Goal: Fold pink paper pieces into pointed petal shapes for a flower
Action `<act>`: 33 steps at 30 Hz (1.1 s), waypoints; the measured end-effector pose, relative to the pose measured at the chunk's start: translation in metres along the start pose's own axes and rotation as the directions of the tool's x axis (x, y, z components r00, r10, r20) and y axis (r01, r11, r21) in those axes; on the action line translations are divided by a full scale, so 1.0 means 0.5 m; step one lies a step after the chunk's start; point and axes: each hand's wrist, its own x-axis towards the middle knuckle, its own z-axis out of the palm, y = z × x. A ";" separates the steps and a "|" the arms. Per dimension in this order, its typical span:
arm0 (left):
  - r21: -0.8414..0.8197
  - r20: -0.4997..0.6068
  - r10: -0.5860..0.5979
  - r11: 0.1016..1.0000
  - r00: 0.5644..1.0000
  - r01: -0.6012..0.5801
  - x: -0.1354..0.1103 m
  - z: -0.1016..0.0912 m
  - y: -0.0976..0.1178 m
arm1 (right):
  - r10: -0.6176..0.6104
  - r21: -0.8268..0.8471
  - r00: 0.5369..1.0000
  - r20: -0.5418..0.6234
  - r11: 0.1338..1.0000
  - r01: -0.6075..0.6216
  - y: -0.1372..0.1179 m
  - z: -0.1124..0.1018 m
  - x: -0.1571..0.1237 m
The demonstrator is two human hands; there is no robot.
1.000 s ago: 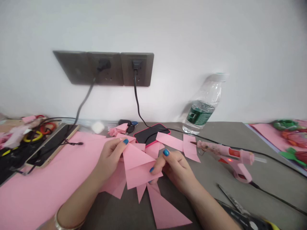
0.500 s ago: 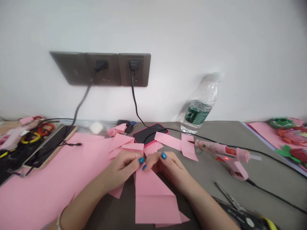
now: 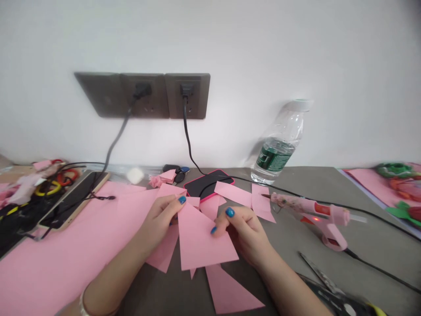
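A pointed piece of pink paper (image 3: 204,243) is raised above the desk in front of me. My left hand (image 3: 162,217) pinches its upper corner between the thumb and the fingers behind it. At the paper's right edge, my right hand (image 3: 245,228) is curled closed, the index fingertip on the front of the sheet and other fingers hidden behind it. Below lies a separate pink paper offcut (image 3: 230,292). More pink pieces (image 3: 164,252) lie under and beside my left hand.
A pink glue gun (image 3: 329,217) with a red light rests at the right, scissors (image 3: 320,274) nearer me. Behind are a water bottle (image 3: 276,149) and a red-edged phone (image 3: 207,184). Left are a large pink sheet (image 3: 82,245) and another phone (image 3: 74,199). Cables run from wall sockets (image 3: 144,96).
The paper in my hands has come up and turned, leaving the lower offcut apart on the desk. My left hand has shifted left, my right hand slightly right, widening the space between them.
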 end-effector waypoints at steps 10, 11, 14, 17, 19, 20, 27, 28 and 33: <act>-0.197 -0.015 0.005 0.980 1.000 -0.008 0.006 0.001 -0.016 | -0.158 -0.009 0.963 -0.218 0.987 0.160 0.002 -0.003 0.016; -0.191 0.015 0.012 0.982 1.000 -0.009 0.005 0.003 -0.018 | -0.197 -0.074 0.964 -0.177 0.980 0.187 0.003 0.000 0.015; -0.145 0.083 0.005 0.989 0.997 0.007 0.005 0.010 -0.024 | -0.301 -0.206 0.953 -0.036 0.935 0.287 0.004 0.008 0.012; -0.127 0.143 0.009 0.992 0.990 0.010 0.007 0.012 -0.030 | -0.334 -0.270 0.942 0.008 0.907 0.324 -0.002 0.008 0.012; -0.173 0.192 0.023 0.985 0.981 0.011 0.008 0.011 -0.032 | -0.323 -0.252 0.946 -0.026 0.918 0.307 -0.005 0.003 0.015; -0.207 0.211 0.034 0.978 0.977 0.011 0.008 0.010 -0.032 | -0.304 -0.223 0.951 -0.063 0.933 0.284 -0.006 0.000 0.016; -0.250 0.198 0.210 0.955 0.958 -0.158 0.004 0.007 -0.026 | 0.000 0.055 0.976 -0.220 0.998 0.012 0.013 -0.011 0.017; -0.251 0.188 0.229 0.951 0.955 -0.179 0.002 0.007 -0.026 | 0.013 0.074 0.975 -0.222 0.997 0.004 0.015 -0.011 0.016; -0.159 0.082 0.257 0.957 0.963 -0.242 -0.003 0.015 -0.026 | 0.041 0.093 0.983 -0.178 0.995 -0.025 0.018 -0.010 0.010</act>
